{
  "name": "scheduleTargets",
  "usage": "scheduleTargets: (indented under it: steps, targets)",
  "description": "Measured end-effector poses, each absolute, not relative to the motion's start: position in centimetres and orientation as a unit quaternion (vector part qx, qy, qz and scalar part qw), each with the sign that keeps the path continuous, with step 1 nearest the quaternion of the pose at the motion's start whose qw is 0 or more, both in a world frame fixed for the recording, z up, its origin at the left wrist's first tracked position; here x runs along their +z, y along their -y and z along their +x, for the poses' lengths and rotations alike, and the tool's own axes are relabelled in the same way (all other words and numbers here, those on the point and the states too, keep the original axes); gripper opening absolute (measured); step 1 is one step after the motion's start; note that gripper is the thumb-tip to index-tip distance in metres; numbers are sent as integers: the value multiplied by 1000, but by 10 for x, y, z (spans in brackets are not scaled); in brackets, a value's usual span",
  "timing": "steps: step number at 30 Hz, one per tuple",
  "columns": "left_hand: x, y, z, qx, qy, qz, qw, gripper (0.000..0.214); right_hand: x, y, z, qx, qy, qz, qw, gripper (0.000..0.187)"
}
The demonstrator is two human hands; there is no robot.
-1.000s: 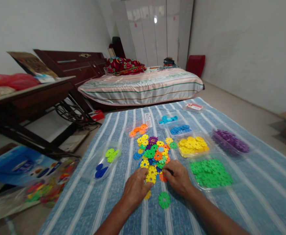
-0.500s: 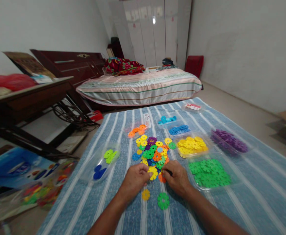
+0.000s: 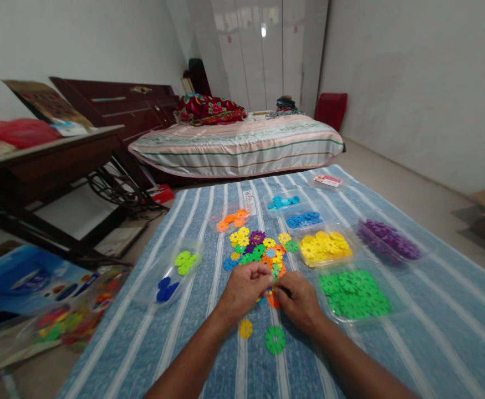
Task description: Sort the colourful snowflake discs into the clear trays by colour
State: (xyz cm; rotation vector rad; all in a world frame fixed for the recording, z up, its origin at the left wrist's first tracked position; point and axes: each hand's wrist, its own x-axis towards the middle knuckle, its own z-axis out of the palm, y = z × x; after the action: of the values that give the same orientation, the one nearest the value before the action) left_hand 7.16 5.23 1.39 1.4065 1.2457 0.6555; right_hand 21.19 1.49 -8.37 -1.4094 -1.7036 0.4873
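Note:
My left hand (image 3: 244,287) reaches over the near part of a mixed pile of flower-shaped plastic discs (image 3: 259,252). Its thumb and fingers are pressed together, and what they hold, if anything, is hidden. Almost touching it, my right hand (image 3: 298,298) has its fingers curled at the pile's right edge. I cannot make out what lies in that pinch. An orange disc (image 3: 274,301) shows beside the right fingertips. Closer to me, a yellow disc (image 3: 245,328) and a larger green disc (image 3: 275,339) lie flat on the striped cloth (image 3: 209,354).
Clear plastic trays hold sorted discs: green (image 3: 354,293), yellow (image 3: 325,246), purple (image 3: 387,238) and blue (image 3: 304,220) on the right, orange (image 3: 231,220) behind. A left tray (image 3: 146,291) holds lime and dark blue ones. A bed (image 3: 238,144) stands beyond the cloth.
My left hand has moved right and up over the pile, close to my right hand. The yellow disc at its fingertips is no longer visible. My right hand has hardly moved.

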Motion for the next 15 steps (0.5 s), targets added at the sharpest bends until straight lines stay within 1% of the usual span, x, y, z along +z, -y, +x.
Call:
scheduleTargets:
  steps: [4, 7, 9, 12, 15]
  targets:
    - [-7, -41, 25, 175, -552, 653, 488, 16, -83, -15, 212, 195, 683, -566, 418, 17]
    - [-7, -26, 6, 59, -539, 698, 467, 12, -83, -14, 213, 196, 682, -569, 416, 17]
    - [-3, -16, 3, 2, -525, 741, 419, 12, -84, -13, 214, 197, 683, -568, 415, 17]
    - [-1, -7, 5, -24, -509, 795, 331, 13, -84, -12, 215, 199, 686, -565, 414, 18]
    - [-7, -4, 8, -23, -510, 813, 281, 14, -85, -12, 215, 201, 688, -562, 413, 18]
